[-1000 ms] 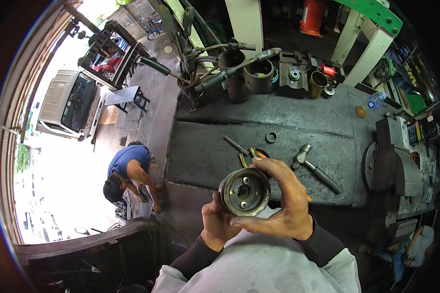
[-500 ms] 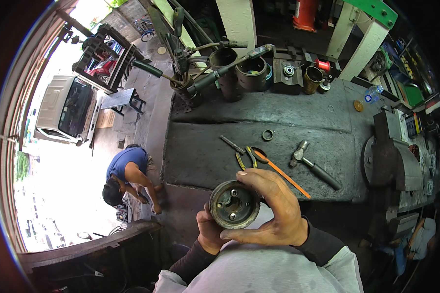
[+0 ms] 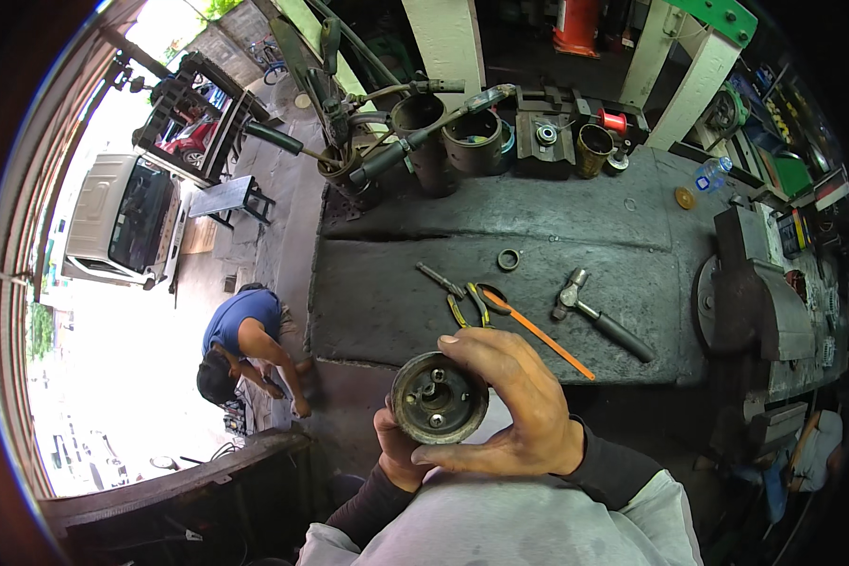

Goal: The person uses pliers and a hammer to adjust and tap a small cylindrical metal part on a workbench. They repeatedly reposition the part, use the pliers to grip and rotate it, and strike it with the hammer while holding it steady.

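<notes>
Both of my hands hold a round, dark metal housing point(image 3: 415, 417) in front of my body, off the near edge of the workbench. Its open end faces up and shows a recessed face with a central hole and several screw heads or small holes. My right hand point(image 3: 524, 406) curves round the right side, fingers at the far rim and thumb at the near rim. From the left and below, my left hand point(image 3: 401, 448) grips it; most of those fingers are hidden. Beyond it on the bench lie yellow-handled pliers point(image 3: 457, 312), a short metal rod point(image 3: 438, 279) and a small metal ring point(image 3: 508, 259).
An orange hacksaw-like strip point(image 3: 547, 341) and a hammer point(image 3: 604, 316) lie on the dark workbench point(image 3: 387, 321). Metal pots with tools point(image 3: 420, 141) line its far edge; a vise point(image 3: 764, 292) stands right. At left, a person in blue point(image 3: 245, 325) bends low.
The whole view has shifted slightly left. The housing has tilted a little in my hands, so its recess looks slightly different; my grip stays much the same.
</notes>
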The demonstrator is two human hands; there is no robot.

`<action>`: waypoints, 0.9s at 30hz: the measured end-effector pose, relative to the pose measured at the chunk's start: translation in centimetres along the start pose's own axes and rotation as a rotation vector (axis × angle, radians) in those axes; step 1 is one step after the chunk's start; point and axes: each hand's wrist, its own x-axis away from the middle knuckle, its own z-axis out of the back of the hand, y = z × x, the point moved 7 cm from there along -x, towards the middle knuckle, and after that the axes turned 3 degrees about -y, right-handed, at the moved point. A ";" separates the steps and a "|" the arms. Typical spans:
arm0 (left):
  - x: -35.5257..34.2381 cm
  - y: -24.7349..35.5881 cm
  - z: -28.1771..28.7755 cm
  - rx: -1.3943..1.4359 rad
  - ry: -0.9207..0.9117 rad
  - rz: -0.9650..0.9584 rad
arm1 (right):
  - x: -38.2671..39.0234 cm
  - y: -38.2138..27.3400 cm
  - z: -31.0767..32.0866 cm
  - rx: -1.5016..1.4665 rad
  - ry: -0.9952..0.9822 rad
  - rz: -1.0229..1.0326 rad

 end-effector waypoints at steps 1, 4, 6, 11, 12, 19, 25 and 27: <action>-0.2 -0.1 -0.2 0.045 -0.039 0.012 | 0.1 0.1 0.0 0.000 0.000 -0.011; -0.5 -0.1 -0.3 0.057 -0.105 0.020 | 0.5 0.6 0.1 -0.003 0.001 -0.037; -0.6 -0.1 -0.7 -0.009 -0.200 0.024 | 0.7 1.0 0.1 -0.013 0.003 -0.053; -0.8 -0.2 -0.5 0.052 -0.268 0.072 | 1.2 1.5 0.1 -0.017 0.002 -0.059; -0.9 -0.2 -0.5 0.059 -0.281 0.075 | 1.2 1.6 0.1 -0.028 0.006 -0.058; -1.1 -0.1 -0.8 0.132 -0.344 0.111 | 1.4 1.8 0.1 -0.018 -0.008 -0.059; -1.6 0.6 0.1 0.061 -0.220 0.044 | 1.8 2.6 0.0 -0.050 -0.040 -0.104; -1.8 1.1 0.2 0.035 -0.214 0.038 | 1.8 2.8 0.0 -0.071 -0.057 -0.122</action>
